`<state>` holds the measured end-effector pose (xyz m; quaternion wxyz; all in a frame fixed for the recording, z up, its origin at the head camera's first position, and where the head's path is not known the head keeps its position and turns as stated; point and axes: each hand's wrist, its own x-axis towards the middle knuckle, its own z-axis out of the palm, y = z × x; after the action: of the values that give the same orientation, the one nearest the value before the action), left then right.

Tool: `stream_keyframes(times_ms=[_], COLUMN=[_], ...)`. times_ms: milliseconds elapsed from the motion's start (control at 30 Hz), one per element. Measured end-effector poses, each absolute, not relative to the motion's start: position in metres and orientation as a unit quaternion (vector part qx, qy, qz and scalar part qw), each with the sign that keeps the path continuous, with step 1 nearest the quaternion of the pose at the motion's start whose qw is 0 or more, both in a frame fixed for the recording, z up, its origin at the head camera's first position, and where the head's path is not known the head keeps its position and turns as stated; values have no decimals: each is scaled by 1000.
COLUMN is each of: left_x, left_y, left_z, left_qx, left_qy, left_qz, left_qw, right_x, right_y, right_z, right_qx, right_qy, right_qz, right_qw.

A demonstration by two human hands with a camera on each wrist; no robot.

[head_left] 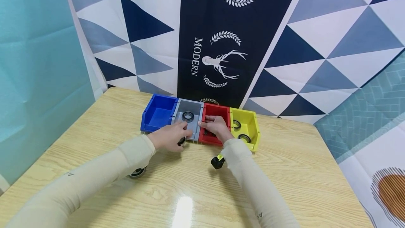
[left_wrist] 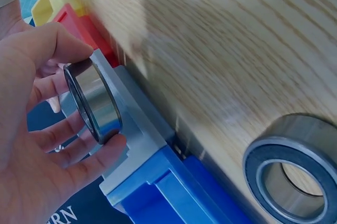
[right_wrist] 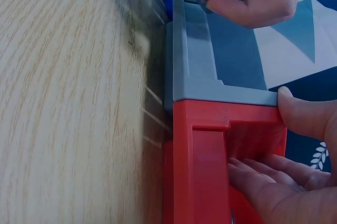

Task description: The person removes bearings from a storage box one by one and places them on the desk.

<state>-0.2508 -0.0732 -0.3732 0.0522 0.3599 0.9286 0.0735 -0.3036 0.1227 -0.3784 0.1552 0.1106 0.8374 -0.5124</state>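
Note:
My left hand (head_left: 171, 137) pinches a metal bearing (left_wrist: 97, 100) between thumb and fingertips, tilted on edge just at the front of the grey bin (left_wrist: 138, 153). Another bearing (head_left: 184, 117) lies inside that grey bin. At the red bin (right_wrist: 202, 176), my right hand (head_left: 216, 126) has its fingers inside, with the thumb on the rim of the wall shared with the grey bin, gripping that wall. A dark round part (head_left: 208, 133) in the red bin is mostly hidden by the right hand.
Left of the grey bin stands the blue bin (head_left: 161, 113); the yellow bin (head_left: 253, 124) at the right holds two bearings. A larger bearing (left_wrist: 260, 182) lies on the wooden table (head_left: 171, 185) under the left forearm. Near the right wrist sits a black object (head_left: 217, 162) with a yellow part.

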Motion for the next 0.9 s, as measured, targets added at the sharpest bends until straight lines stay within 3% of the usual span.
stream_keyframes(times_ms=[900], left_x=[-243], left_y=[-79], left_z=[-379], left_qx=[389], left_qy=[914], left_qz=[87], left_qw=[82], right_x=[-304], right_y=[123], right_z=[-380], right_qx=[105], right_qy=[841], right_qz=[-511], right_qw=[146])
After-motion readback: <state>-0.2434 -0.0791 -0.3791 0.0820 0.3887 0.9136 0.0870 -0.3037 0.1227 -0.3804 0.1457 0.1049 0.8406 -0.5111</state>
